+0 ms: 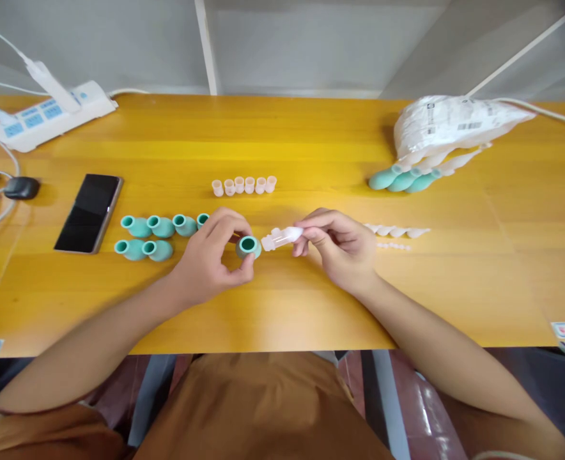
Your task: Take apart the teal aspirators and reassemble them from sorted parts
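My left hand (218, 255) grips a teal rubber bulb (248, 247) between thumb and fingers, its round opening facing up towards me. Just right of that opening, my right hand (337, 246) pinches the white tapered end of a clear plastic tube (281, 239). The tube's collared end points at the bulb, with a small gap between them. More teal bulbs (160, 250) lie in two rows left of my left hand, one partly behind it. Beyond my right hand are a row of white pointed tips (397, 230) and a row of tiny white pieces (392, 246).
Several small translucent cups (249, 185) stand in a row towards the back. Assembled teal-bulb pieces (404, 179) lie against a white plastic bag (455, 124) at back right. A black phone (88, 213), a power strip (55, 115) and cables occupy the left side of the wooden table (311, 319).
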`<move>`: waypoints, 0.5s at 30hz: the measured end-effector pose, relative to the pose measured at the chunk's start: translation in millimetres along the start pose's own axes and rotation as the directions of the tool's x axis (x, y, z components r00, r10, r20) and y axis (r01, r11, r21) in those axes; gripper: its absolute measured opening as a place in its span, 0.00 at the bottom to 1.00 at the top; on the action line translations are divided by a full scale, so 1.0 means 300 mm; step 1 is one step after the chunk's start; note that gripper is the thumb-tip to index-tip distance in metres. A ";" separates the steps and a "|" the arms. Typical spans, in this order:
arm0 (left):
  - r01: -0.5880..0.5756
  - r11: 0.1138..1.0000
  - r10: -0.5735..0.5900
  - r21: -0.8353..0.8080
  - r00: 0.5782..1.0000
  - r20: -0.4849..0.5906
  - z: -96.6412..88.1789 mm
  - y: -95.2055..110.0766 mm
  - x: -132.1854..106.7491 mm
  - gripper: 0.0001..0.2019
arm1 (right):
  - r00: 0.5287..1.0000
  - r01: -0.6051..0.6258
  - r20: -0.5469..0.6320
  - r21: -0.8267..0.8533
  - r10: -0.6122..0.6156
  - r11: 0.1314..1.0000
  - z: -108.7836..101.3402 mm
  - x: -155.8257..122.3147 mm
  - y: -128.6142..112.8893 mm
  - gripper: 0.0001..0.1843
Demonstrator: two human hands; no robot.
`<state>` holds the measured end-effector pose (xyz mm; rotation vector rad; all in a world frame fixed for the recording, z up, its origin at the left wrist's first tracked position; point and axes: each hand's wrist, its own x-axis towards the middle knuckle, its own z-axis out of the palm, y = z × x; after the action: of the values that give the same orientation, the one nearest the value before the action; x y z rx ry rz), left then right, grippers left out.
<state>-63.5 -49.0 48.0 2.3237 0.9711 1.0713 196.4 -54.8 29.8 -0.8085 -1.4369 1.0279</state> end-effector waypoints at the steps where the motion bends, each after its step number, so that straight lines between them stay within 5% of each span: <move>1: -0.014 1.000 0.014 0.014 1.000 -0.005 -0.001 0.001 0.002 0.11 | 1.000 0.009 -0.012 -0.003 -0.009 1.000 0.000 0.001 -0.002 0.08; 15: -0.023 0.994 0.024 0.105 1.000 -0.015 -0.003 0.004 0.007 0.08 | 0.997 0.065 -0.031 0.002 -0.065 0.998 0.000 0.000 -0.008 0.06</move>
<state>-62.8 -48.2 50.3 2.4197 1.0316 1.0736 196.6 -55.6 32.0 -0.7677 -1.4260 0.9640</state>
